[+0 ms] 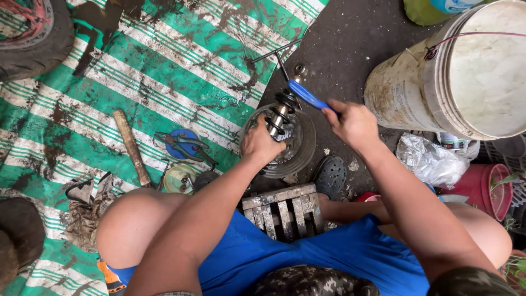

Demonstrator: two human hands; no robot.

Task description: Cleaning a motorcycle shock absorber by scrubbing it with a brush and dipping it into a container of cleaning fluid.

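A round metal pulley-like part (298, 143) stands on the dark ground between my knees, with a shaft and a black coil spring (283, 107) rising from its middle. My left hand (262, 142) grips the shaft and spring from the left. My right hand (353, 123) is closed on a blue-handled tool (307, 95), whose thin metal tip reaches toward the top of the spring. I sit on a small wooden slatted stool (282, 211).
A green-and-white striped mat (164, 60) carries a wooden-handled tool (131, 147), pliers on a blue disc (183, 143) and a small round tin (179, 178). A dirty white bucket (457, 71) stands at right, a tyre (33, 33) top left, a crumpled plastic bag (430, 159) and red pot (487, 189) nearby.
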